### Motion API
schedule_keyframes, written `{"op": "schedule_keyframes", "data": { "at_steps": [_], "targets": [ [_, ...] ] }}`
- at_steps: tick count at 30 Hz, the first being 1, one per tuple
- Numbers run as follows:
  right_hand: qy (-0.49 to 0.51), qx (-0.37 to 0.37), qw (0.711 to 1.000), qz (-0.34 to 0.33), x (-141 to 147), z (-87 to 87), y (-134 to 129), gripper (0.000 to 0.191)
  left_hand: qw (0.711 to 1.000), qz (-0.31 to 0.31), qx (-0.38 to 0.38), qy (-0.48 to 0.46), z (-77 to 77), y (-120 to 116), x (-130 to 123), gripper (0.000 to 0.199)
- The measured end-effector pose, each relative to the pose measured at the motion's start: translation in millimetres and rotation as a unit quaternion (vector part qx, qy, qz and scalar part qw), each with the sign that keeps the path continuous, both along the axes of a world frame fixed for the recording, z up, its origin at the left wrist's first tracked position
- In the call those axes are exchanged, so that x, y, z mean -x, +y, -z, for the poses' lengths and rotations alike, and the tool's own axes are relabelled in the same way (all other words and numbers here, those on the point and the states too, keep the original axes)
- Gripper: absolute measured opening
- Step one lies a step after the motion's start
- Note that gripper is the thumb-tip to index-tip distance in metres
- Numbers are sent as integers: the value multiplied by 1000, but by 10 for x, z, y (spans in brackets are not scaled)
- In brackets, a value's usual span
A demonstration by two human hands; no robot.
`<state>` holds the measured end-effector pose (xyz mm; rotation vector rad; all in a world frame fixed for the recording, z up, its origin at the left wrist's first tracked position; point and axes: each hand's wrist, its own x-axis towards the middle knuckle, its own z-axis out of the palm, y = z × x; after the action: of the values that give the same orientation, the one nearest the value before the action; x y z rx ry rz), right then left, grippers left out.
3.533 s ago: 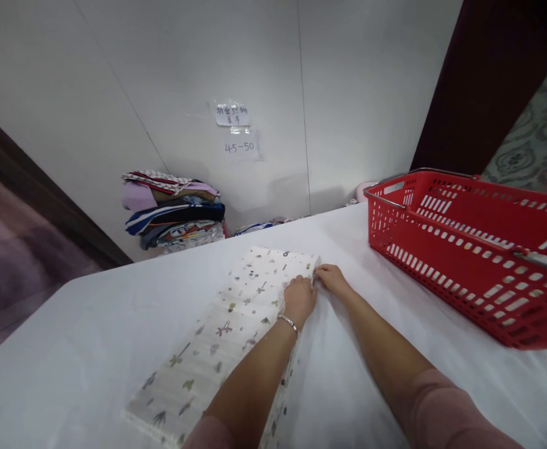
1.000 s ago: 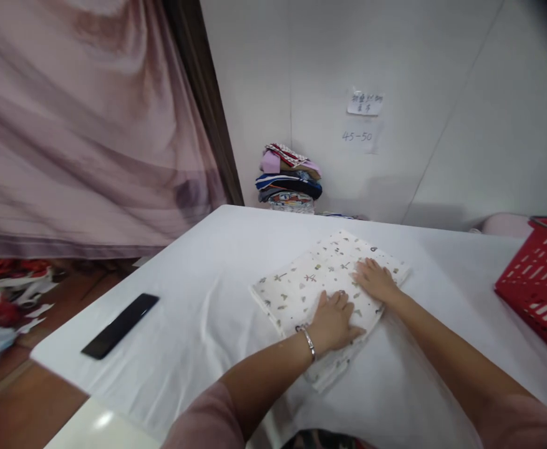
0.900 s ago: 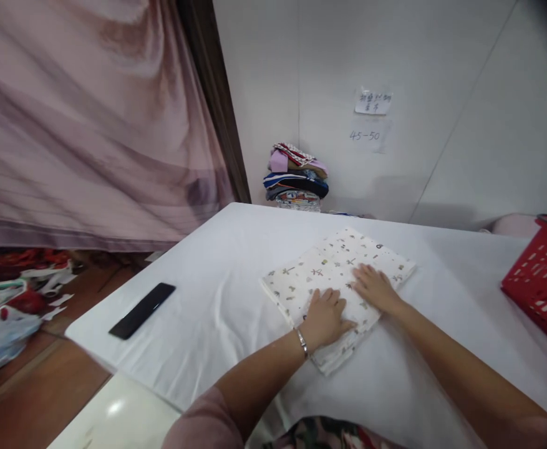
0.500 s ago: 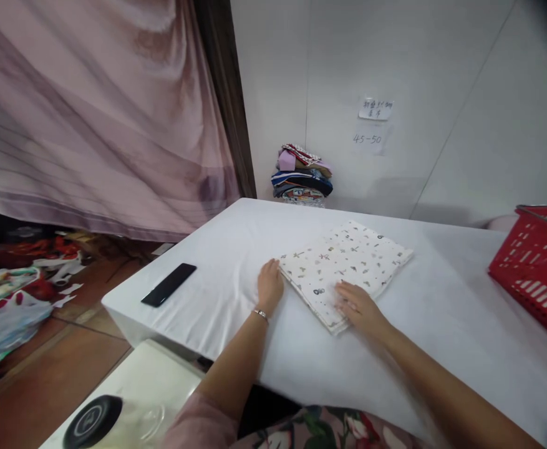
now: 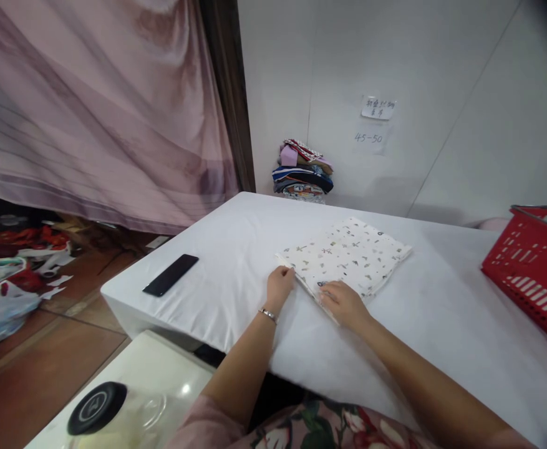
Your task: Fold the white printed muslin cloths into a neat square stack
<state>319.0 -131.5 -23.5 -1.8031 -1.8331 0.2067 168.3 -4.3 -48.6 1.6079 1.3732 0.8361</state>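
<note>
A folded white cloth [image 5: 352, 252] with small scattered prints lies flat on the white-covered table, turned at an angle to me. My left hand [image 5: 281, 288], a bracelet on its wrist, pinches the cloth's near left edge. Close to the nearest corner, my right hand [image 5: 344, 304] has its fingers curled over the same edge, covering part of it. The thumbs and the underside of the cloth are mostly hidden.
A black phone [image 5: 171, 275] lies on the table [image 5: 236, 237] at the left. At the right edge stands a red plastic basket [image 5: 526, 268]. Folded fabrics [image 5: 304, 171] are piled by the wall. A black-lidded container [image 5: 98, 408] is at lower left.
My left hand has moved right along the cloth's near edge and closed on it. My right hand has slid left and back from the cloth's top to that edge.
</note>
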Motion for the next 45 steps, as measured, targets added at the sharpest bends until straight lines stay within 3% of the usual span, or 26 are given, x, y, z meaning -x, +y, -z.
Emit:
{"op": "schedule_keyframes", "data": {
  "at_steps": [4,9,17,28,34,38,45],
  "targets": [
    [-37,61,997,17,63,-65,296,20,995,46,75,-46,10,-138,-87,19],
    [-59,105,992,21,93,-1,463,13,986,55,136,-74,17,-196,-96,16],
    [-12,82,996,15,43,18,452,20,979,38,181,-89,-32,-217,-124,25],
    [-91,99,991,14,128,-18,401,10,978,33,181,-103,-20,-199,-133,26],
    [-18,94,995,-4,23,15,464,17,975,30,194,-104,-28,-207,-131,30],
    [26,65,997,19,-14,29,448,20,974,32,201,-104,-35,-211,-117,35],
    [-112,77,991,7,106,-33,376,21,977,66,189,-80,-40,-198,-154,16]
  ]
}}
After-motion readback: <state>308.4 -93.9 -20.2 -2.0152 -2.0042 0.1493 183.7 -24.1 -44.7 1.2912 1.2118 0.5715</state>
